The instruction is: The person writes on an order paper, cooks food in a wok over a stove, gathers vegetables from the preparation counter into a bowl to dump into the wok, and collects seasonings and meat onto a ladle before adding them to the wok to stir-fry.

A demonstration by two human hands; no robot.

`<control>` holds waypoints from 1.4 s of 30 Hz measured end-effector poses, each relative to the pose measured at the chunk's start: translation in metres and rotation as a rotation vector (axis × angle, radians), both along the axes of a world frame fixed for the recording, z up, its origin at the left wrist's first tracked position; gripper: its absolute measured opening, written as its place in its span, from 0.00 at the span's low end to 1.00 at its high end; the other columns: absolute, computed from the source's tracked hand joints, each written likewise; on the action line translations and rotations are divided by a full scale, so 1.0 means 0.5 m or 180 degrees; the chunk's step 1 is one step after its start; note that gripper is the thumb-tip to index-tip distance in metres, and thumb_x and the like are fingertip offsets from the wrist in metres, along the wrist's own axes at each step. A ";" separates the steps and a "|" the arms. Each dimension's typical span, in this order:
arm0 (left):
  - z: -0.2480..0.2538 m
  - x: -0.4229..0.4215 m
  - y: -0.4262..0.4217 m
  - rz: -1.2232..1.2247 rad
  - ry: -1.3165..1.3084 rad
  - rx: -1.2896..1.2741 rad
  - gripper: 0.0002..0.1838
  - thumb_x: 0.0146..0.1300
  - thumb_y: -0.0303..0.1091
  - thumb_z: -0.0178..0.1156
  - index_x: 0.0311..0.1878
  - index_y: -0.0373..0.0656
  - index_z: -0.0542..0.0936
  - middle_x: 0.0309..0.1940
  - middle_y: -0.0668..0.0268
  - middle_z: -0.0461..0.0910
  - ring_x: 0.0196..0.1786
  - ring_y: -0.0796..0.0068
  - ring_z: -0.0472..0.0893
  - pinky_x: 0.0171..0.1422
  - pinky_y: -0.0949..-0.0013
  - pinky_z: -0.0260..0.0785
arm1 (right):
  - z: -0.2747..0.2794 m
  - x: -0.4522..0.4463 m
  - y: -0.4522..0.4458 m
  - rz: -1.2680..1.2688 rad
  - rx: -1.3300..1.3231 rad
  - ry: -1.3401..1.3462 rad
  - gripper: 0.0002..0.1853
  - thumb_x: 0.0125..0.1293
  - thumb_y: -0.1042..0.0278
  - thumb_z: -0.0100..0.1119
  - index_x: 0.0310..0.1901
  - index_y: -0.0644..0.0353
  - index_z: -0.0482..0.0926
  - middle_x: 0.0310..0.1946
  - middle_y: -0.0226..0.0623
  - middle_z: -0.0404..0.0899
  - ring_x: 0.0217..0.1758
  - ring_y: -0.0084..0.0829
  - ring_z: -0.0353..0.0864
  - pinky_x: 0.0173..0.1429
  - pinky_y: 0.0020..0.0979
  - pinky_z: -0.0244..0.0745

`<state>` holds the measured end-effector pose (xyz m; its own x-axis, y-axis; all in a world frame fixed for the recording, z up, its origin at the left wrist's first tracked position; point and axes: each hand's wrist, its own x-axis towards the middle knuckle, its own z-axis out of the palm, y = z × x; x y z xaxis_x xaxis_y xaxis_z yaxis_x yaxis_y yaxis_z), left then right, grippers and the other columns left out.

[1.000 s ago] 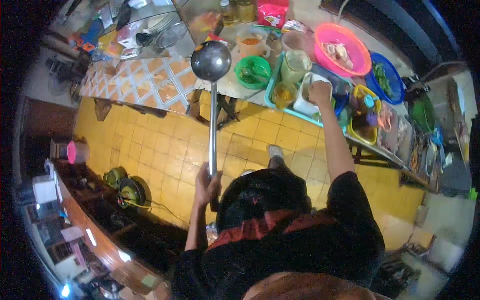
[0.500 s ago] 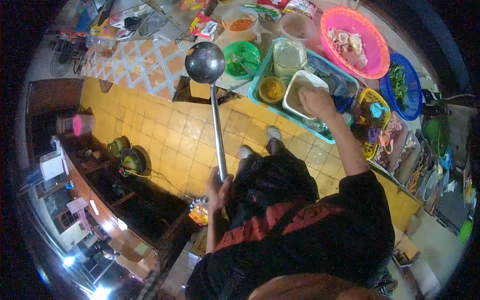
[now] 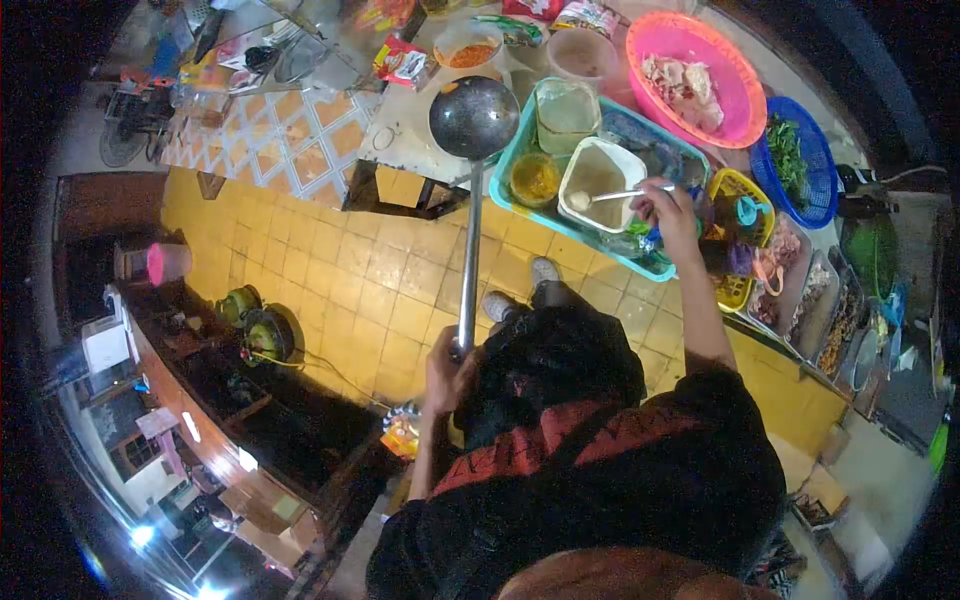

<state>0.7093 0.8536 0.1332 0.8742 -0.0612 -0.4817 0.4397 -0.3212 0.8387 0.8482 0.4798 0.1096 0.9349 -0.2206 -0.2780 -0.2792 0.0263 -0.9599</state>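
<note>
My left hand [image 3: 448, 378] is wrapped round the end of a long metal handle. It belongs to a large ladle [image 3: 474, 120], whose dark round bowl is held out over the table edge. With closed fingers, my right hand [image 3: 664, 205] grips a small spoon [image 3: 618, 194]. Something pale sits on the spoon's tip, above a white square tub [image 3: 566, 178]. That tub stands in a teal tray [image 3: 575, 241], beside a cloudy square container [image 3: 566, 112] and a small tub of yellow-orange stuff [image 3: 535, 180].
A pink basin [image 3: 748, 90] holds pale meat-like pieces; a blue basket [image 3: 822, 190] holds green leaves. Trays of chopped food [image 3: 800, 290] line the right side. Tubs and packets [image 3: 404, 64] stand at the back. Yellow tiles [image 3: 400, 270] cover the floor; green gas cylinders [image 3: 265, 338] stand left.
My right hand has come up and right from inside the white tub, and the spoon now shows in it. The ladle has swung right and now covers the green bowl.
</note>
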 end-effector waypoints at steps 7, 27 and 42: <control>-0.002 -0.017 0.018 0.0097 0.0074 -0.0098 0.12 0.57 0.29 0.61 0.42 0.40 0.72 0.23 0.69 0.72 0.27 0.81 0.67 0.30 0.74 0.62 | 0.010 -0.013 0.006 -0.0386 0.0328 0.0113 0.10 0.62 0.62 0.52 0.37 0.60 0.76 0.24 0.35 0.79 0.22 0.19 0.71 0.24 0.19 0.60; 0.077 0.001 0.059 -0.0558 -0.0155 0.1141 0.18 0.54 0.33 0.62 0.47 0.41 0.72 0.29 0.52 0.80 0.28 0.57 0.80 0.33 0.62 0.71 | -0.010 0.050 0.108 0.1294 -0.3632 -0.0995 0.15 0.66 0.58 0.43 0.36 0.58 0.77 0.29 0.47 0.79 0.36 0.49 0.78 0.45 0.46 0.71; 0.077 0.013 0.052 -0.0569 -0.0194 0.1042 0.17 0.55 0.33 0.63 0.48 0.43 0.73 0.29 0.52 0.80 0.29 0.60 0.82 0.34 0.63 0.71 | 0.033 -0.022 0.037 -0.0625 -0.0154 -0.0153 0.12 0.61 0.64 0.52 0.36 0.65 0.77 0.21 0.36 0.79 0.21 0.17 0.63 0.27 0.20 0.58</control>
